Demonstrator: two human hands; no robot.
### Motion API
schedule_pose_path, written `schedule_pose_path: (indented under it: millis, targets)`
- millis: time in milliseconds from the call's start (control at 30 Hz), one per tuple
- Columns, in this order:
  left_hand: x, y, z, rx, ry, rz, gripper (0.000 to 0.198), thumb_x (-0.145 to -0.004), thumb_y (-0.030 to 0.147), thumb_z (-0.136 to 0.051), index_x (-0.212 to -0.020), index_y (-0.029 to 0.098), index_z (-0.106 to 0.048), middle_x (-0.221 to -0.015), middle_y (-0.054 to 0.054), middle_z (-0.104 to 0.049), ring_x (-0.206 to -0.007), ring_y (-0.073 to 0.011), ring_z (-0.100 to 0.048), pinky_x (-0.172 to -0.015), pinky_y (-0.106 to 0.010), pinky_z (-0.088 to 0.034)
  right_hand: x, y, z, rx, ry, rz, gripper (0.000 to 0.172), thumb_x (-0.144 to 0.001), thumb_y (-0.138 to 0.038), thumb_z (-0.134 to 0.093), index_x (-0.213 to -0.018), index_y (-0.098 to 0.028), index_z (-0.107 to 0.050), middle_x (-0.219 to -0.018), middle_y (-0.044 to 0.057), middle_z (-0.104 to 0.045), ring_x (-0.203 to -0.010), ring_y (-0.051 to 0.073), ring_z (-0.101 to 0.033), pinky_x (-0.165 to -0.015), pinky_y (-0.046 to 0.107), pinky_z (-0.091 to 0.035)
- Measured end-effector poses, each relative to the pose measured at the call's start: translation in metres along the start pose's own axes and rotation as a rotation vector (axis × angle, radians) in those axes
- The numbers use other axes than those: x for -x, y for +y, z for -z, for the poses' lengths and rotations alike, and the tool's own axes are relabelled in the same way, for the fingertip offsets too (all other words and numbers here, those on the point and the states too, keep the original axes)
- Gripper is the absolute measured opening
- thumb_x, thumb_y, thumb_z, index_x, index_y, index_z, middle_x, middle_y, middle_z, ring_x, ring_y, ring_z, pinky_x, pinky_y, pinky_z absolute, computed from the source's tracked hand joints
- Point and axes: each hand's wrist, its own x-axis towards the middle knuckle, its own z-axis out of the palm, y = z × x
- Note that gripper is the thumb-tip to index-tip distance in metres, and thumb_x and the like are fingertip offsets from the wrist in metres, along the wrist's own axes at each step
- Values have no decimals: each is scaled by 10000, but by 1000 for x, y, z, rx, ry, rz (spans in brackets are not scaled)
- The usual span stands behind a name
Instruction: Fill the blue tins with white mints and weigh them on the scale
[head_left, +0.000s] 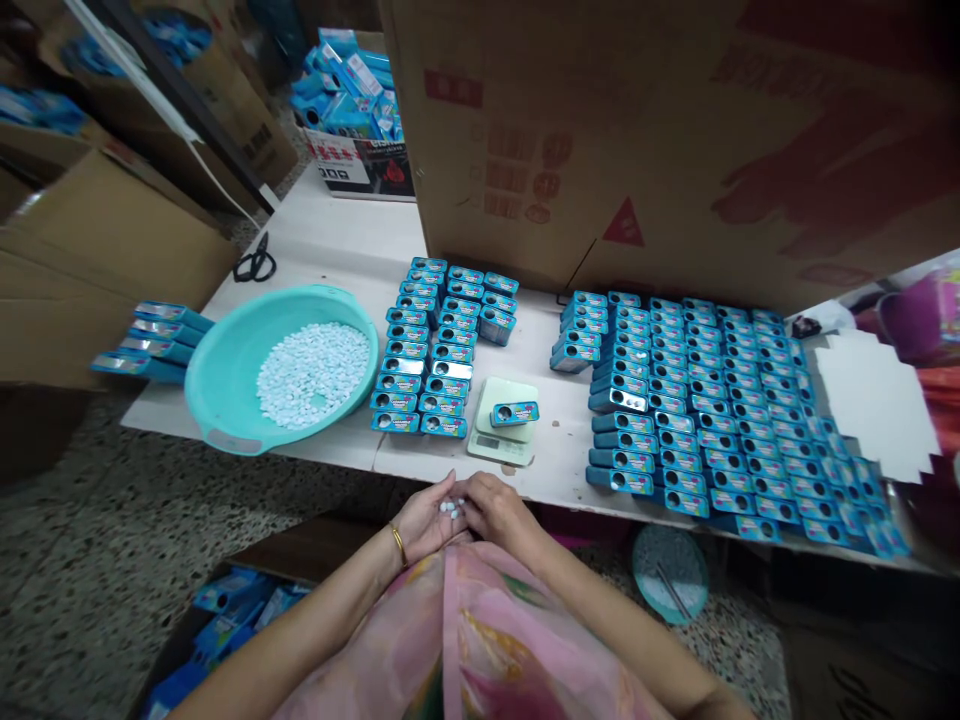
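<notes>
Basin (pixel 225 375): turquoise, on the table (pixel 356 230), pale tablets (pixel 315 365) heaped inside.
Left hand (pixel 422 522): palm up, cupped, not closed.
Small tablets (pixel 451 508): a few lie in this palm, between both hands.
Right hand (pixel 496 508): fingers bent beside these tablets; whether they pinch one, I cannot tell.
Scale (pixel 495 391): just beyond the hands, it carries one blue tin (pixel 516 413).

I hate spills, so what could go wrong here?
The small pale pieces could slip off the left hand, since they lie loose in its palm. The turquoise bowl might tip if bumped, because its rim reaches the front edge of the table. The front blue containers on the right stand near that edge, so a knock could drop some.
</notes>
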Motion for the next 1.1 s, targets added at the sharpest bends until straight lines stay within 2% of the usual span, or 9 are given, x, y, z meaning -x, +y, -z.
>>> schedule_pose_path:
  millis: [133,267,367,433,533,633,733,867,1100]
  targets:
    - [-1,5,1,-26,39,-67,349,-806,295,-449,-1000,20,-538,-1002,-172,-605,-1001,-220,-536,-886,-289,-388,-14,26,28,-3,175,-110,148,-800,-148,-425,-920,-165,-511,-841,38,-542,-742,117,-514,-698,226,-430]
    - [-1,7,4,-70,52,-72,396,-795,303,-465,-1058,11,-513,-1133,-200,-532,-1077,-254,-478,-924,-303,-367,-39,58,50,32,289,-176,159,-792,-161,-426,-904,-175,-539,-864,57,-545,-796,152,-517,-737,275,-423]
    - [0,6,6,-68,47,-73,383,-801,296,-453,-1059,20,-515,-1145,-193,-527,-1083,-251,-474,-924,-303,-368,-44,65,52,46,316,-181,196,-802,-164,-411,-940,-175,-549,-919,76,-542,-859,172,-510,-765,300,-421]
    - [0,6,6,-49,43,-75,373,-803,292,-449,-1049,21,-521,-1125,-189,-541,-1074,-247,-482,-919,-302,-369,-38,55,45,46,314,-165,234,-826,-162,-370,-990,-164,-537,-974,97,-530,-916,177,-496,-804,314,-410]
    - [1,5,6,24,18,-79,345,-810,308,-435,-997,42,-549,-998,-155,-611,-973,-214,-552,-887,-303,-387,-21,25,25,25,228,-66,219,-830,-197,-402,-998,-192,-542,-975,72,-545,-940,155,-497,-820,275,-409]
    - [0,5,5,62,-15,-49,371,-818,360,-404,-979,63,-558,-854,-114,-646,-823,-184,-602,-820,-313,-420,-8,-4,3,40,1,76,217,-809,-244,-474,-1016,-222,-535,-965,41,-561,-901,144,-512,-770,250,-429]
    - [0,5,4,39,-19,-20,429,-815,393,-393,-1055,63,-526,-893,-124,-637,-819,-192,-601,-784,-315,-427,-5,-15,-6,84,-179,104,185,-835,-203,-430,-990,-193,-530,-974,45,-557,-874,143,-516,-744,256,-429]
    - [1,5,5,4,11,5,451,-811,404,-394,-1124,91,-488,-927,-121,-633,-833,-204,-600,-761,-320,-430,-7,-12,-5,128,-230,103,150,-819,-177,-451,-950,-171,-525,-938,38,-560,-816,139,-525,-706,245,-431]
    - [3,4,2,-4,-39,26,438,-814,396,-390,-1091,80,-513,-914,-136,-637,-836,-228,-600,-755,-344,-428,-9,-13,-7,153,-215,106,161,-780,-160,-493,-937,-174,-522,-895,42,-574,-775,150,-528,-634,239,-431]
